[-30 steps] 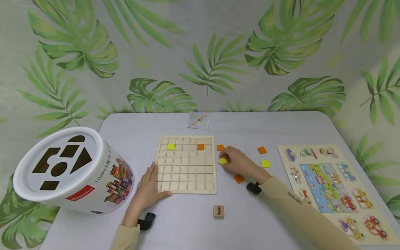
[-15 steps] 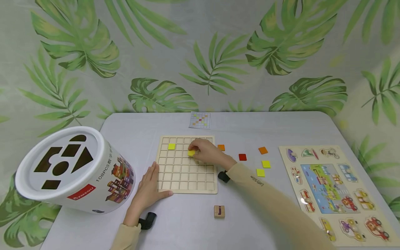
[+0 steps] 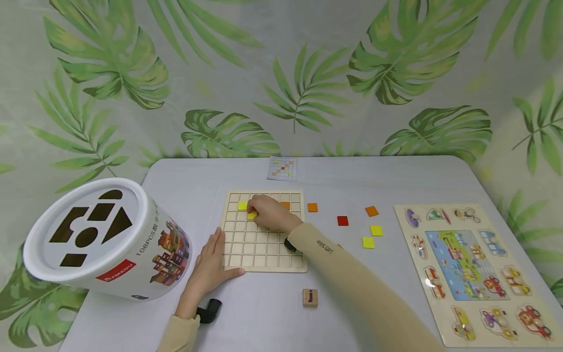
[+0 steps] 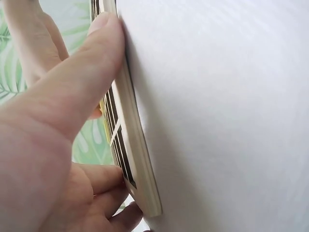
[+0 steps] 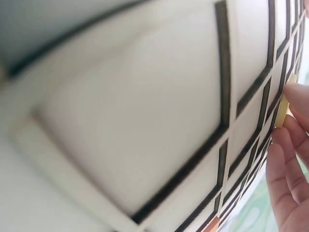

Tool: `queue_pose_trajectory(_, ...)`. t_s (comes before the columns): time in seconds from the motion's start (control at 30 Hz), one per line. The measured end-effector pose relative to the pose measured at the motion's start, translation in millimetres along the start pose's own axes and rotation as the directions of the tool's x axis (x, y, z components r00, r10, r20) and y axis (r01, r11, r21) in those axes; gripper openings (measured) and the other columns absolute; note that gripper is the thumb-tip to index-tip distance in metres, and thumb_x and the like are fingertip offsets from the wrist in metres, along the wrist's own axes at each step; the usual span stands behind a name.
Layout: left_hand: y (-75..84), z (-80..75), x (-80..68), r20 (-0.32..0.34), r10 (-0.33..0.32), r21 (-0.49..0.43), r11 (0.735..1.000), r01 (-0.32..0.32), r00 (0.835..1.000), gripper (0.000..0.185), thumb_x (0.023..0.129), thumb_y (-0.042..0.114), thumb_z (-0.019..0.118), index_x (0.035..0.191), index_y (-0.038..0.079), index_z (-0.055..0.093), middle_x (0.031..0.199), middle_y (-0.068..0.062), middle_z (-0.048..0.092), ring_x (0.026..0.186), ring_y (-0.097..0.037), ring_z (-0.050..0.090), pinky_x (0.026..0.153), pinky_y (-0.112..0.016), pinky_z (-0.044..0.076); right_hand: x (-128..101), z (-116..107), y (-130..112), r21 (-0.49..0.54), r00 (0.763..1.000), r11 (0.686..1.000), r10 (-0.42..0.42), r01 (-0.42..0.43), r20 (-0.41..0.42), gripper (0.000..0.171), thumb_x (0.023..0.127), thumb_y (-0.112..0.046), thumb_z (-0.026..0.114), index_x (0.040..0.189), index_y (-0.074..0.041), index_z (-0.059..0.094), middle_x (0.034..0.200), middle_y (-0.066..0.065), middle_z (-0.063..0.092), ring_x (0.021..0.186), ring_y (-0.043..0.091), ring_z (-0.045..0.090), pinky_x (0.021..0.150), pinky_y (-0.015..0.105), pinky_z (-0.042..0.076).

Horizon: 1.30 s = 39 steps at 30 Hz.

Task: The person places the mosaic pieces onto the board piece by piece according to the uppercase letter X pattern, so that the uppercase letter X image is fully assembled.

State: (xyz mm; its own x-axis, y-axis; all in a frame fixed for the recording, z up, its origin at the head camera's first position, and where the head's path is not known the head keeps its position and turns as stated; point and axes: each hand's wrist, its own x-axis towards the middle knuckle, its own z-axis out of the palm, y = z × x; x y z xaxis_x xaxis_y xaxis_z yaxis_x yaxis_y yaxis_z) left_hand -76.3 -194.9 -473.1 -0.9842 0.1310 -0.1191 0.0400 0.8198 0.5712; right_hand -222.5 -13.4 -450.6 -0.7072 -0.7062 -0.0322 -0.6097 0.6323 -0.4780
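Note:
A wooden grid board (image 3: 263,254) lies mid-table. My right hand (image 3: 269,213) reaches over its upper rows and pinches a yellow square tile (image 3: 252,215), just below and right of another yellow tile (image 3: 242,206) set in the board. The tile's edge (image 5: 284,111) shows between my fingers in the right wrist view. An orange tile (image 3: 286,205) sits in the board's top row, partly hidden by my hand. My left hand (image 3: 210,266) lies flat against the board's lower left corner, thumb (image 4: 77,87) pressing on its edge (image 4: 137,145).
Loose orange (image 3: 312,207), red (image 3: 342,221) and yellow (image 3: 376,230) tiles lie right of the board. A pattern card (image 3: 282,168) lies behind it, a letter block (image 3: 310,297) in front. A white shape-sorter bucket (image 3: 101,239) stands left; a vehicle puzzle board (image 3: 470,264) lies right.
My right hand picked a yellow tile from the table right of the board and carried it leftward across the board to the upper left rows. The left hand stayed put.

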Motion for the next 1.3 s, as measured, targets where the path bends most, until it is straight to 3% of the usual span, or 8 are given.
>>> queue_pose_trajectory(0.2,2.3,1.8,-0.3,-0.017,0.001,0.011,1.0,-0.001,1.0,0.113,0.073,0.038,0.082,0.148,-0.011,0.013,0.155,-0.027,0.007,0.14,-0.047,0.008,0.107,-0.065,0.012,-2,-1,3,0.013,1.0,1.0,-0.013,0.013,-0.005,0.023,0.087,0.002,0.061,0.107,-0.007,0.067,0.103,0.002,0.062,0.094,0.015,0.055,0.084,0.026,0.045)
queue_pose_trajectory(0.3,4.0,2.3,-0.3,-0.023,0.004,0.013,1.0,-0.003,1.0,0.113,0.073,0.038,0.083,0.148,-0.011,0.013,0.155,-0.027,0.008,0.139,-0.047,0.008,0.108,-0.064,0.012,-11,-7,10,0.074,1.0,0.997,0.017,-0.015,-0.026,0.025,0.088,0.001,0.059,0.11,-0.006,0.066,0.108,0.003,0.063,0.097,0.016,0.056,0.086,0.028,0.046)
queue_pose_trajectory(0.5,5.2,2.7,1.7,-0.015,0.001,0.01,1.0,-0.001,1.0,0.113,0.073,0.037,0.083,0.148,-0.011,0.013,0.155,-0.027,0.007,0.14,-0.047,0.007,0.109,-0.062,0.01,-49,-30,49,0.25,0.985,0.965,0.108,-0.072,-0.132,0.023,0.089,-0.002,0.062,0.111,-0.001,0.065,0.107,0.009,0.064,0.094,0.021,0.058,0.082,0.033,0.049)
queue_pose_trajectory(0.63,3.9,2.4,1.7,-0.011,-0.01,0.004,1.0,0.01,1.0,0.113,0.072,0.035,0.084,0.147,-0.012,0.014,0.155,-0.027,0.007,0.14,-0.047,0.007,0.108,-0.063,0.01,-79,-44,78,0.303,0.965,0.942,0.202,-0.144,-0.169,0.023,0.087,0.0,0.064,0.11,0.001,0.066,0.107,0.011,0.064,0.095,0.023,0.058,0.079,0.035,0.051)
queue_pose_trajectory(0.77,3.7,2.2,1.4,-0.01,-0.009,0.001,1.0,0.009,1.0,0.113,0.072,0.036,0.084,0.147,-0.012,0.015,0.155,-0.028,0.008,0.14,-0.048,0.007,0.107,-0.064,0.01,-103,-50,98,0.29,0.958,0.936,0.248,-0.199,-0.146,0.025,0.085,0.003,0.064,0.11,0.002,0.064,0.107,0.012,0.063,0.095,0.026,0.058,0.08,0.037,0.05)
queue_pose_trajectory(0.87,3.5,2.9,1.2,-0.022,-0.004,-0.001,1.0,0.004,1.0,0.113,0.071,0.035,0.085,0.147,-0.012,0.016,0.155,-0.028,0.009,0.139,-0.048,0.008,0.107,-0.065,0.01,-110,-50,107,0.27,0.964,0.943,0.236,-0.196,-0.126,0.025,0.084,0.005,0.066,0.109,0.003,0.064,0.107,0.012,0.063,0.096,0.027,0.058,0.083,0.038,0.049)
queue_pose_trajectory(1.07,3.3,4.0,0.3,-0.037,-0.001,-0.006,1.0,0.001,0.999,0.112,0.071,0.033,0.085,0.147,-0.013,0.017,0.155,-0.028,0.01,0.139,-0.048,0.008,0.107,-0.065,0.01,-108,-47,109,0.24,0.967,0.951,0.226,-0.194,-0.115,0.025,0.083,0.004,0.068,0.107,0.001,0.065,0.105,0.009,0.063,0.096,0.027,0.057,0.087,0.039,0.048)
queue_pose_trajectory(1.3,2.7,2.9,0.2,-0.02,-0.001,-0.007,1.0,0.001,1.0,0.112,0.072,0.036,0.084,0.147,-0.012,0.015,0.155,-0.027,0.007,0.14,-0.047,0.007,0.107,-0.065,0.01,-100,-43,109,0.157,0.967,0.965,0.229,-0.211,-0.107,0.021,0.081,0.005,0.069,0.1,-0.002,0.065,0.095,0.006,0.06,0.089,0.023,0.055,0.082,0.036,0.047)
